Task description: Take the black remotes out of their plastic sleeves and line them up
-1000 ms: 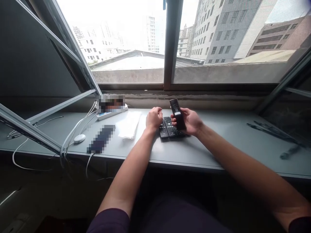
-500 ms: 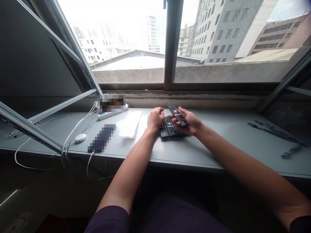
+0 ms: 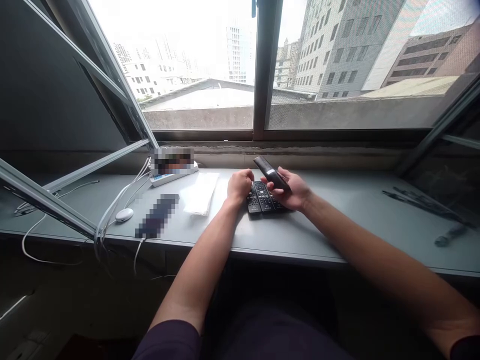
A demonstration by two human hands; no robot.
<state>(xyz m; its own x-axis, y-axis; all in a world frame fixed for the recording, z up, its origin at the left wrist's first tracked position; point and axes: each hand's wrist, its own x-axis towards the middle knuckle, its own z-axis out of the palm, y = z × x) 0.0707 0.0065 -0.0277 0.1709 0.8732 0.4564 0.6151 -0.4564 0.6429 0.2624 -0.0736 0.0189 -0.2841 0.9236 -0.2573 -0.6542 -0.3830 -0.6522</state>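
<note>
The fingers of the right hand (image 3: 294,190) grip a black remote (image 3: 270,173), tilted and lifted just above the sill (image 3: 337,220), its far end pointing up toward the window (image 3: 262,70). Beside it, the left hand (image 3: 239,186) is curled into a loose fist; whether it holds anything cannot be told. Its knuckles rest at the far end of two more remotes (image 3: 260,197) lying side by side, buttons up, on the grey sill directly under the raised one. To the left of the left hand lies a white sheet (image 3: 200,194), then a blurred dark slab (image 3: 156,216) with a cable trailing over the sill's edge, a small white puck (image 3: 124,214) and a white power strip (image 3: 170,172) feeding a bundle of white cables (image 3: 116,202). Far right on the sill lie dark strips (image 3: 423,202). Both forearms reach in from purple sleeves (image 3: 168,342).
</note>
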